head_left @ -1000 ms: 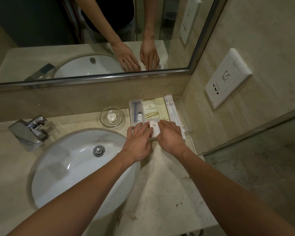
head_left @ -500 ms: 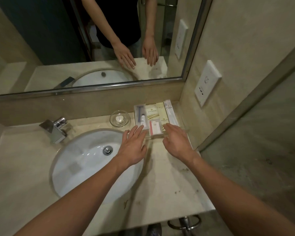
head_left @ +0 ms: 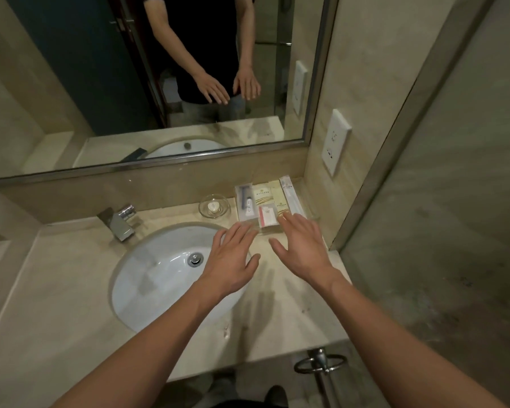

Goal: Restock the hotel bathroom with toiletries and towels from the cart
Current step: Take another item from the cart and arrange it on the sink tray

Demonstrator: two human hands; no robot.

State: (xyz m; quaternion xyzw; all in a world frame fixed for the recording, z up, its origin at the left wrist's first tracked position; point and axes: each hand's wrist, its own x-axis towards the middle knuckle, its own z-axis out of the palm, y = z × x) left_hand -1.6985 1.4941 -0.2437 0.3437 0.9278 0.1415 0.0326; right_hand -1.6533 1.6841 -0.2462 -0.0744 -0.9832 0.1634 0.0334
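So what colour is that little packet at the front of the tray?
The packet is white with a pink stripe; head view.

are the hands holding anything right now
Nothing is held. The left hand and right hand hover open, fingers spread, near the toiletry tray.

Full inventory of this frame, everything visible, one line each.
clear tray: one, transparent, counter's back right corner
toiletry packets: five, white, cream and pink, in the tray
glass dish: one, clear, left of tray
soap: one, white, in the dish
faucet: one, chrome, behind basin's left
sink basin: one, white, sunk in counter
countertop: one, beige stone
mirror: one, silver-framed, wall above
socket plate: one, white, right wall
towel ring: one, chrome, below counter front
left hand: one, fingers straight, over basin rim, empty
right hand: one, fingers straight, at tray's near edge, empty
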